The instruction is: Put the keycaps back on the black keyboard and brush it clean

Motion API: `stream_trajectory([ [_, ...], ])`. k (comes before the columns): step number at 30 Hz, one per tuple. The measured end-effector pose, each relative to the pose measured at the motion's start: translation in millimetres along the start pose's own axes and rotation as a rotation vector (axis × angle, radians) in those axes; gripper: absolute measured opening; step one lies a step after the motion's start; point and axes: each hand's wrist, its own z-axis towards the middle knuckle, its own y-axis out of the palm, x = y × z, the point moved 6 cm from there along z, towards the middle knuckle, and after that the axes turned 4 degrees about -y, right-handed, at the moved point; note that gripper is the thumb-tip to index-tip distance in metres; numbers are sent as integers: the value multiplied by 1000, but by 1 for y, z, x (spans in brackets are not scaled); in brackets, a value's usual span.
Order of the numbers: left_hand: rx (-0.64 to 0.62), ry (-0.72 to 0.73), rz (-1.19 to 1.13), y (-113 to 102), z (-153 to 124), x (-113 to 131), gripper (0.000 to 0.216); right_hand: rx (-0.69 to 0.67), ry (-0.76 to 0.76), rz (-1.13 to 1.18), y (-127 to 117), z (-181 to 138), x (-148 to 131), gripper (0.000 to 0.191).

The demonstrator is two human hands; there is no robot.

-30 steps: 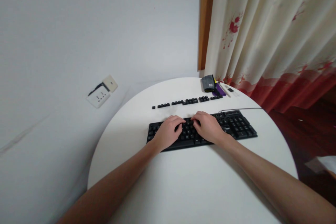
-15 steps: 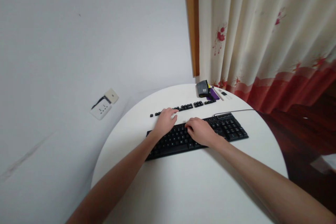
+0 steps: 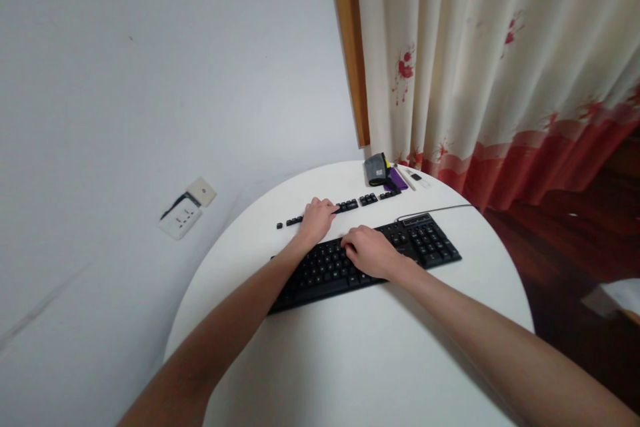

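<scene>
A black keyboard lies at a slant across a round white table. Beyond it runs a line of loose black keycaps, partly covered by my left hand. That hand reaches over the keyboard's far edge, fingers stretched forward at the keycaps; no grasp shows. Over the middle of the keyboard's upper rows is my right hand, its fingers curled down and drawn together at the keys. Whatever its fingertips hold is hidden beneath them.
A grey pouch and a purple cloth lie at the table's far right edge, beside a thin pale stick. The keyboard cable leads off to the right. Behind are a wall with a socket and a curtain.
My left hand has moved slightly forward to the keycap line, its thumb closer to the fingers. My right hand keeps its place on the keyboard. The whole view has shifted a little.
</scene>
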Motion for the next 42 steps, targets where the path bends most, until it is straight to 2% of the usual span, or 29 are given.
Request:
stream_trajectory([
  [11, -151, 4, 24, 1, -13, 2, 24, -38, 22, 20, 1, 0, 1, 29],
  [17, -102, -59, -106, -5, -14, -2, 31, -19, 28, 30, 4, 1, 3, 28],
  [22, -179, -95, -214, -1, -7, -7, 24, -7, 32, 33, 5, 1, 5, 28],
  [26, -196, -152, -293, 2, -5, -12, 26, 14, 22, 42, 6, 1, 6, 27],
  [32, -217, -188, -273, 4, -2, -11, 29, 24, 22, 47, 7, 1, 6, 28],
  [36, -222, -175, -283, 5, 0, -6, 21, 27, 22, 81, 7, 2, 7, 26],
  [39, -217, -186, -311, 3, -3, -4, 18, 75, 36, 140, 4, 3, 13, 24],
  [42, -179, -160, -381, -9, -12, 3, 19, 206, 87, 203, -3, 4, 24, 21],
])
